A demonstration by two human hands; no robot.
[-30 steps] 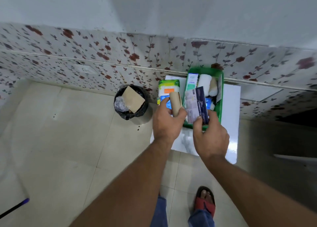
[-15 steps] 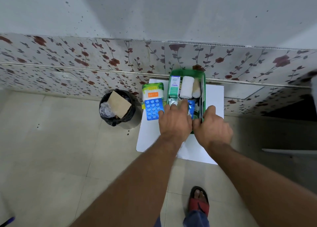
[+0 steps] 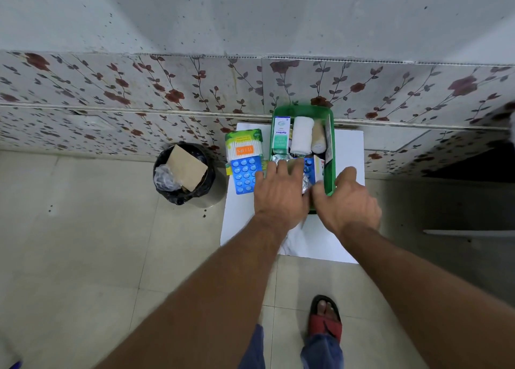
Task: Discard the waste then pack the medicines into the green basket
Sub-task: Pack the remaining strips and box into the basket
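Observation:
The green basket sits on a white board against the flowered wall. It holds a green-and-white box, a white bandage roll, a tan roll and blister strips. My left hand lies flat over the basket's near left part, fingers spread on the strips. At the near right corner is my right hand, thumb inside the wall and fingers outside, holding nothing I can see. A cotton-bud pack and a blue blister pack lie left of the basket.
A black-lined bin with a cardboard piece and crumpled plastic stands on the tiled floor left of the board. My sandalled foot is near the board's front edge. A dark gap opens at the right.
A second ago my left hand held a tan roll and my right a boxed strip above the basket. Both hands then went down into the basket and now hold neither item.

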